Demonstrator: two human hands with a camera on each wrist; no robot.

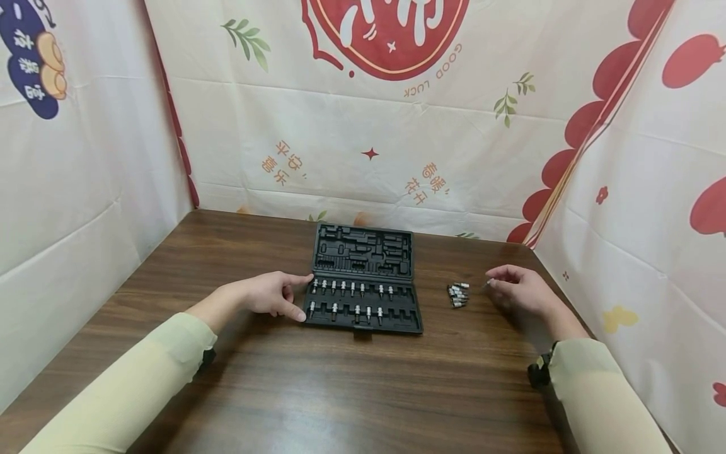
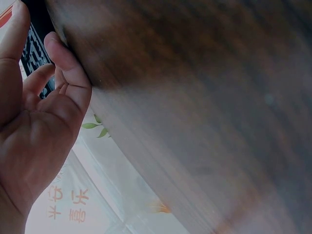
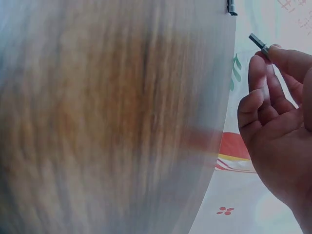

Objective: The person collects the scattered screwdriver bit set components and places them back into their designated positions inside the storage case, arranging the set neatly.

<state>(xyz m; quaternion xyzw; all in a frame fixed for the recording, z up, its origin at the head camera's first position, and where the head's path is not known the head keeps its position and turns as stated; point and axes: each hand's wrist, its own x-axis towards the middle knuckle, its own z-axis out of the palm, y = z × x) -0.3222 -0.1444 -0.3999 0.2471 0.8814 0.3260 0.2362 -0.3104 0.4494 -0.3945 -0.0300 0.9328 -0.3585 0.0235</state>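
Observation:
A black case [image 1: 363, 275] lies unfolded on the table, its moulded lid at the back. In the front tray, two rows of silver-and-dark bit sockets [image 1: 357, 311] sit in slots, and some slots on the right are vacant. My left hand [image 1: 266, 294] touches the tray's left edge, with index finger and thumb extended and spread apart. In the left wrist view, the other fingers of the left hand [image 2: 44, 112] are bent. Between thumb and fingertips, my right hand [image 1: 520, 290] pinches a bit socket [image 3: 258, 43], its dark tip pointing outward. Several loose bit sockets [image 1: 458, 294] lie left of that hand.
The brown wooden table [image 1: 340, 384] extends around the case. A printed white cloth [image 1: 363, 120] hangs behind it, with more cloth along the left and right sides. The right-hand cloth [image 1: 646, 252] stands close beside the right arm.

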